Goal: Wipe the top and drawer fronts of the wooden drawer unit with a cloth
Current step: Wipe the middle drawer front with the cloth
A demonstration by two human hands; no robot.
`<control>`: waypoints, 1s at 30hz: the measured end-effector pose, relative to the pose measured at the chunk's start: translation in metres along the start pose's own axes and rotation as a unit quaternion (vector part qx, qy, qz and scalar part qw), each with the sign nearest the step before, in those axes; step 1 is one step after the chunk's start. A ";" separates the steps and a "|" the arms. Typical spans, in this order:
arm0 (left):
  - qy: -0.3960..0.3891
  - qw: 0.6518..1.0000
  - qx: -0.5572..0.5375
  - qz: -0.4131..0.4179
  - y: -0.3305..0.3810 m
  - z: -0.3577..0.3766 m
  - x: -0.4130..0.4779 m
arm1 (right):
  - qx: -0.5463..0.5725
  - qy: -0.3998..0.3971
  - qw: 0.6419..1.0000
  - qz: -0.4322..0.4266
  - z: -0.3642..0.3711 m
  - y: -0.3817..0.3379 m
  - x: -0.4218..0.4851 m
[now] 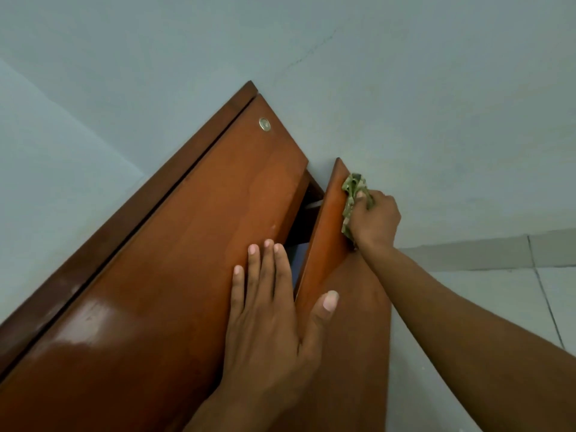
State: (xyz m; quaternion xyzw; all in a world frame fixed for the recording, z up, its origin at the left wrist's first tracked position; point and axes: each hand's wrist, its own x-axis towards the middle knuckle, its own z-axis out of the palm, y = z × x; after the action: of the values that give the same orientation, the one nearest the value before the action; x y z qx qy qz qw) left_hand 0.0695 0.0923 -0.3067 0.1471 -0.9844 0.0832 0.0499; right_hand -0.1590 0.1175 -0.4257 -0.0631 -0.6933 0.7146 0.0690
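- My left hand (268,322) is lying flat on the top of the wooden drawer unit (174,260), fingers spread a little and stretched out, thumb sticking off to the side toward the open drawer. It's not gripping anything, just pressing down on the wood.
- My right hand (375,221) is closed into a fist around the cloth (353,194), a greenish patterned rag all bunched up.
- The cloth is pressed right up against the drawer front (330,232), near its far upper end. Part of it pokes out above my fist, the rest is hidden in my grip.
- That drawer is pulled partway out, so there's a dark gap between its front panel and the top of the unit. I can see something bluish down in the gap but can't tell what it is.
- There's a small round metal lock (264,124) near the far corner of the top.
- The top is glossy, with a bright patch of reflected light near my left wrist.
- Behind it all is a pale wall (405,88), and light floor tiles (498,291) show off to the right.
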 end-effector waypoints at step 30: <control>0.155 0.961 0.224 0.037 -0.030 0.016 -0.005 | 0.098 -0.120 0.972 -0.178 -0.035 -0.025 -0.127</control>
State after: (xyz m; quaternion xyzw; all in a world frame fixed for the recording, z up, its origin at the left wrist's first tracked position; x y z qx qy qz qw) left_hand 0.0822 0.0623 -0.3190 0.1032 -0.9256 0.3251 0.1643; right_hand -0.0274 0.1285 -0.4023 0.1545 -0.6234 0.7576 0.1166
